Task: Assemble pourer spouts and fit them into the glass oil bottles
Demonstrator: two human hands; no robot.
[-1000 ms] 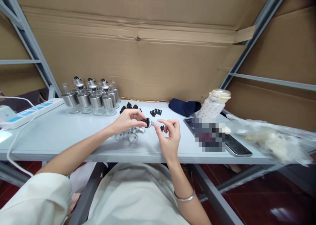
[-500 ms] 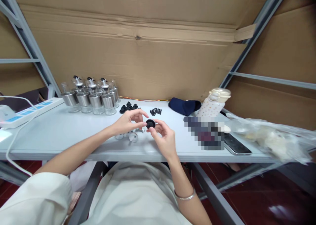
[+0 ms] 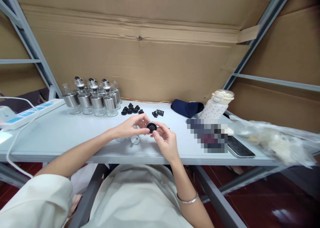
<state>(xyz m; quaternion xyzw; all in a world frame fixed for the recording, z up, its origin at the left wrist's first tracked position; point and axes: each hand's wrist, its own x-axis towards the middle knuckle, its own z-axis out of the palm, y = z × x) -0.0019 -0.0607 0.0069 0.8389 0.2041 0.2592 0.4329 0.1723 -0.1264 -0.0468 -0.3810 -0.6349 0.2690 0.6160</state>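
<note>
A round black cap with a pale rim [image 3: 151, 127] is held up between both hands above the desk. My left hand [image 3: 132, 125] pinches its left side, thumb at the lower edge. My right hand [image 3: 166, 139] grips it from the right, thumb on its face. Under my left hand lie several clear plastic pieces [image 3: 135, 139], partly hidden. Behind the hands sits a cluster of black stoppers [image 3: 130, 109], and right of it a group of small black spout pieces [image 3: 158, 113].
Glass bottles with steel sleeves [image 3: 97, 102] stand back left, a few topped with pourers. A power strip [image 3: 32, 113] lies at far left. To the right are a navy cap [image 3: 187, 108], a dotted tumbler [image 3: 215, 106], a phone [image 3: 240, 146] and a plastic bag [image 3: 277, 143].
My left fingers have closed in on the black cap's edge. The cap has turned slightly and its inside looks filled by a black piece. The cluster of stoppers is less covered by my left hand.
</note>
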